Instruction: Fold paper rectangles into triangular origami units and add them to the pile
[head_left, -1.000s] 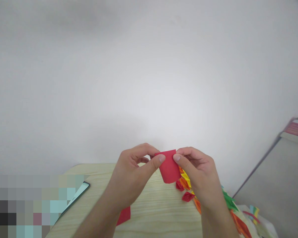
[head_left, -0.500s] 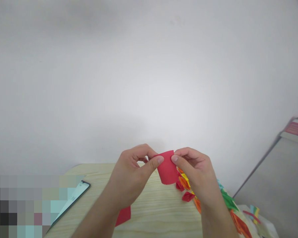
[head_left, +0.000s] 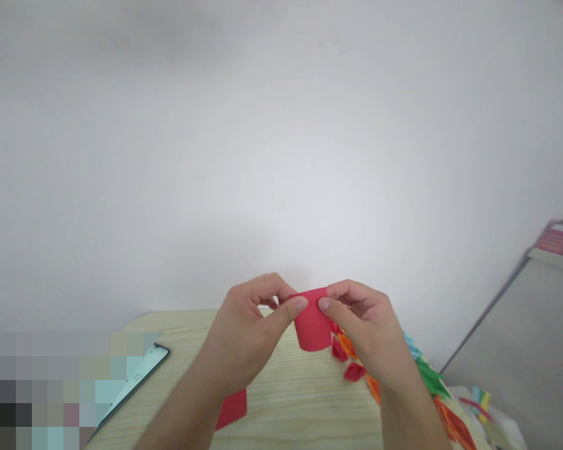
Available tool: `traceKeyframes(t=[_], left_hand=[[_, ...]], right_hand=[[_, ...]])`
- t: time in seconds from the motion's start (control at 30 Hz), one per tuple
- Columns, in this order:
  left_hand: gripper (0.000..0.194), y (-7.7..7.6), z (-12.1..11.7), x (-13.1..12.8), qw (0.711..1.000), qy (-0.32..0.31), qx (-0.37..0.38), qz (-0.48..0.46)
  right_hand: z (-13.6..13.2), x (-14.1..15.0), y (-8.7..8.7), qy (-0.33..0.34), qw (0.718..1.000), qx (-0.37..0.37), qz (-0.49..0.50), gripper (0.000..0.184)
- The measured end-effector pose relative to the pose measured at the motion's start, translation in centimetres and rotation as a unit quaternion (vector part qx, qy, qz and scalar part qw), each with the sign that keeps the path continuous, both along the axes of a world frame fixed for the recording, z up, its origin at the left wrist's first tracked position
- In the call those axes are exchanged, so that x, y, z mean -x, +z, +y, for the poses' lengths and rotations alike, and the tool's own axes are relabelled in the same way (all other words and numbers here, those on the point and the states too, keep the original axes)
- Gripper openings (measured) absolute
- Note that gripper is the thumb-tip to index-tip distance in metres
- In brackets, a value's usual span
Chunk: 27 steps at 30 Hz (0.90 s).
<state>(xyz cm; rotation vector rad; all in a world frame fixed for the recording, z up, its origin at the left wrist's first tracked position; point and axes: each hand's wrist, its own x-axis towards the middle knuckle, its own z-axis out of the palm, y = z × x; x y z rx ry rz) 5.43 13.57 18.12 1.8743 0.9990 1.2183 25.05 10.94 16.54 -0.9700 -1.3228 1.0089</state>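
A small red sheet of paper is held up above the table, its lower edge curving. My left hand pinches its upper left corner between thumb and fingers. At the upper right, my right hand grips it the same way, the thumb lying on the front face; the fingers behind the paper are hidden. Another red piece of paper lies on the table, partly covered by my left forearm. Just beyond my right wrist are folded red paper pieces and orange ones.
A phone with a lit screen lies at the left of the wooden table, beside a pixelated patch. Green and orange folded papers line the right edge. Behind stands a white wall; a grey panel is at right.
My right thumb has slid left along the paper, closer to my left thumb. The paper has shifted slightly left and down. My left hand has barely moved.
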Motion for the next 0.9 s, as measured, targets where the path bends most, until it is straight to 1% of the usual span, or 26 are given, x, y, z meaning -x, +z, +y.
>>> traceKeyframes(t=[0.23, 0.43, 0.6, 0.67, 0.83, 0.9], left_hand=[[0.022, -0.04, 0.00, -0.30, 0.999, -0.028, 0.002, -0.029], [0.027, -0.06, -0.02, -0.32, 0.999, -0.043, -0.013, -0.006], [0.031, -0.34, -0.02, -0.36, 0.999, -0.029, -0.043, -0.013], [0.031, -0.38, -0.02, -0.38, 0.998, -0.035, -0.045, -0.013], [0.027, -0.25, -0.03, -0.55, 0.997, -0.067, -0.023, 0.020], [0.031, -0.32, -0.04, -0.63, 0.997, -0.067, -0.019, 0.040]], right_hand=[[0.03, 0.01, 0.12, -0.003, 0.999, -0.012, 0.043, 0.019], [0.25, -0.05, 0.02, -0.024, 0.995, -0.024, 0.091, 0.015], [0.30, 0.13, -0.10, -0.023, 0.995, -0.030, 0.094, 0.012], [0.34, 0.22, -0.12, -0.031, 0.995, -0.033, 0.092, 0.012], [0.56, 0.19, -0.21, -0.065, 0.991, -0.034, 0.110, 0.015], [0.60, 0.12, -0.26, -0.077, 0.989, -0.032, 0.119, 0.016]])
